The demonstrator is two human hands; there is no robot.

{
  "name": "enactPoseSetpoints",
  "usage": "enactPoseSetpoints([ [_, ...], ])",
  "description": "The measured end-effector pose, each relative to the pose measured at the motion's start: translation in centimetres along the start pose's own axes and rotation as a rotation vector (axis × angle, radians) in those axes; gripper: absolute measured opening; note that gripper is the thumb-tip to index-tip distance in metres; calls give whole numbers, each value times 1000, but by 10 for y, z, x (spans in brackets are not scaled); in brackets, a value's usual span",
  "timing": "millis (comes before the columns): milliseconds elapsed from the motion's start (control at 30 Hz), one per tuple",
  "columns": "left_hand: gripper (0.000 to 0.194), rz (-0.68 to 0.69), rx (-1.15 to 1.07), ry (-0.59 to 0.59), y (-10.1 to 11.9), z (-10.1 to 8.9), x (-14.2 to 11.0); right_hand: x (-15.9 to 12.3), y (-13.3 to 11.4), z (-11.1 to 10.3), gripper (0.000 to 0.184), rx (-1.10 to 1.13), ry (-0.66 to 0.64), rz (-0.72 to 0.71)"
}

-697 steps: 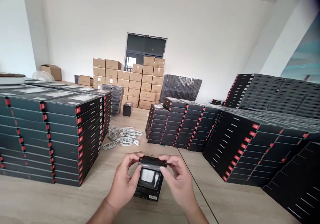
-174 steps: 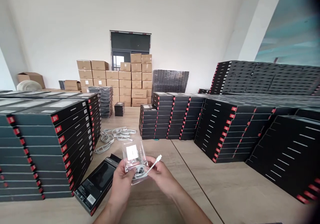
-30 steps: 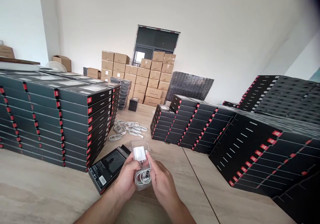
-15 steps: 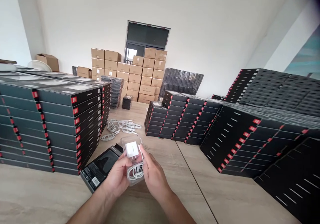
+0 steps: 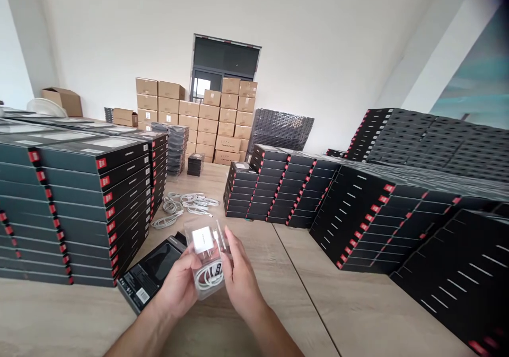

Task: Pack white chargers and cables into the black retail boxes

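Note:
My left hand (image 5: 182, 278) grips a clear plastic tray (image 5: 202, 295) by its left side, thumb over the edge. Inside the tray sit a white charger plug (image 5: 202, 239) at the far end and a coiled white cable (image 5: 210, 276) at the near end. One white cable end lies beside the plug. Along the tray's right side rests my right hand (image 5: 239, 272), its thumb at the wall and its fingers stretched out. A black box (image 5: 153, 266) lies on the table to the left, partly behind my left hand.
Several loose white cables (image 5: 185, 204) lie beyond the tray on the wooden table (image 5: 274, 272). Tall stacks of black boxes rise at the left (image 5: 75, 198) and the right (image 5: 274, 187). Brown cartons (image 5: 209, 126) are piled near the wall.
The view has swung slightly right, so the surroundings shift left. The cable end now lies within the tray, and my right fingers have come away from it.

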State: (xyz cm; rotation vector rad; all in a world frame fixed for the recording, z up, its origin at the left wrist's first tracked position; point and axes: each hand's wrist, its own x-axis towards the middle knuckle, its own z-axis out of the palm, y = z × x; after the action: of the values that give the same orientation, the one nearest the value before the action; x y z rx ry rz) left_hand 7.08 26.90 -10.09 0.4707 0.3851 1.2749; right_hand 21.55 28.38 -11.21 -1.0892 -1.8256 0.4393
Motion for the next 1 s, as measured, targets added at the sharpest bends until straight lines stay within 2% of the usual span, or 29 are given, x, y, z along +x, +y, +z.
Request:
enactPoseSetpoints([
  [133, 53, 67, 57, -29, 10, -2, 1, -6, 7, 4, 54, 294, -88, 233],
  [233, 47, 96, 84, -74, 14, -3, 2, -10, 8, -1, 56, 555, -207, 324],
  [300, 50, 78, 86, -81, 15, -3, 2, -11, 4, -6, 55, 646, -242, 354],
  [400, 56, 39, 86, -42, 12, -1, 2, -9, -5, -11, 49, 667, -260, 354],
  [567, 43, 27, 136, 10, 7, -1, 4, -7, -8, -16, 38, 627, -317, 354],
  [667, 47, -27, 212, 39, 9, 0, 2, -10, 0, -20, 57, 682, -357, 404],
  [767, 51, -147, 346, -6, 8, 1, -1, -10, 9, -25, 76, 835, -282, 477],
  [867, 53, -182, 524, -100, 6, 0, -2, -6, 15, -29, 63, 924, -158, 508],
  [933, 53, -81, 671, -59, 10, -4, -1, -3, 19, -31, 48, 931, -122, 499],
  [1000, 55, 157, 892, 93, 20, -11, 2, -2, 23, -32, 37, 930, -75, 504],
])
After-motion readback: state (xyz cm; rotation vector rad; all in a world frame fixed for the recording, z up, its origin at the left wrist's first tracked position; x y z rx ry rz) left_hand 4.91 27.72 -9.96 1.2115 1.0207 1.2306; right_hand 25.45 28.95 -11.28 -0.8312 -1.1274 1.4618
